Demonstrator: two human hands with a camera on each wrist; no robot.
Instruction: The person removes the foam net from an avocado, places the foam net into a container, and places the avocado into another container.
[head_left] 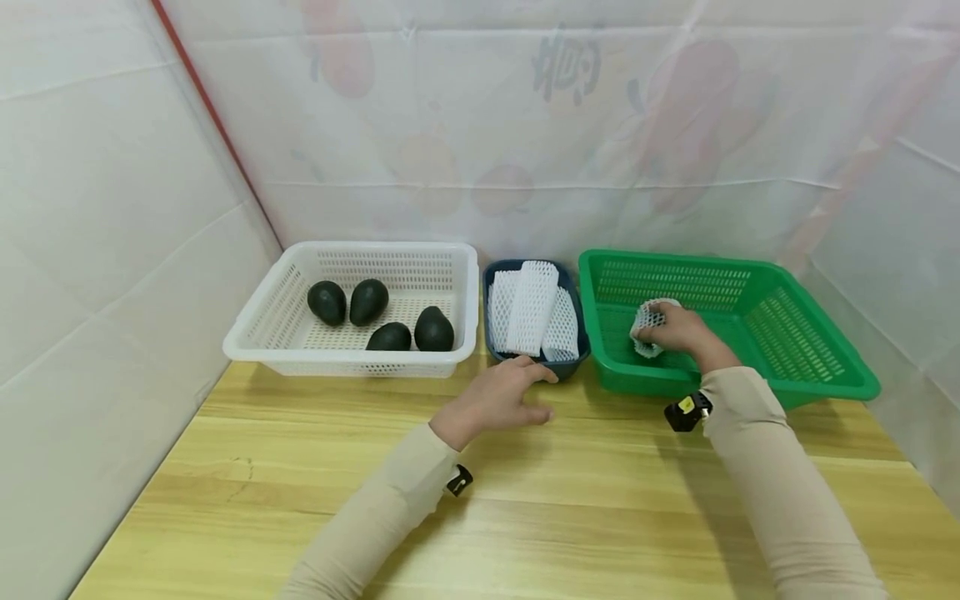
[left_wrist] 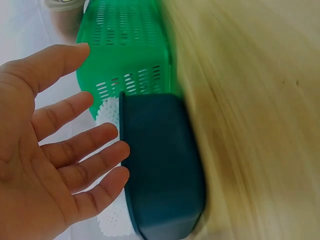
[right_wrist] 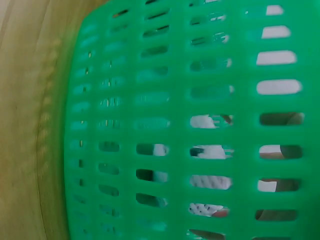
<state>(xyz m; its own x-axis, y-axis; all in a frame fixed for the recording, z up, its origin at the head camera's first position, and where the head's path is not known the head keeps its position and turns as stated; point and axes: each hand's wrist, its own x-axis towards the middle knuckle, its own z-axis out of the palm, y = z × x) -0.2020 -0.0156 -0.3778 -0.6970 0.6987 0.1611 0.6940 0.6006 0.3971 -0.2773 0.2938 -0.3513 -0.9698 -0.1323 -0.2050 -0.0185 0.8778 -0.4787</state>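
My right hand (head_left: 681, 327) reaches into the green basket (head_left: 795, 387) and grips a white foam net sleeve (head_left: 645, 348) near the basket's left end; what the sleeve encloses is hidden. In the right wrist view the basket's slotted side (right_wrist: 127, 132) covers most of that hand. My left hand (head_left: 501, 398) hovers at the front rim of the small dark blue bin (head_left: 564, 367), its fingers spread and nothing in its palm. Several flat white foam net sleeves (head_left: 533, 308) lie in that bin, one across the top of the others.
To the left stands a white slotted basket (head_left: 348, 358) with several dark avocados (head_left: 433, 331) in it. All three containers line the back of the wooden table (head_left: 555, 525), close against a pale printed curtain (head_left: 465, 108). More pale sheeting hangs at both sides.
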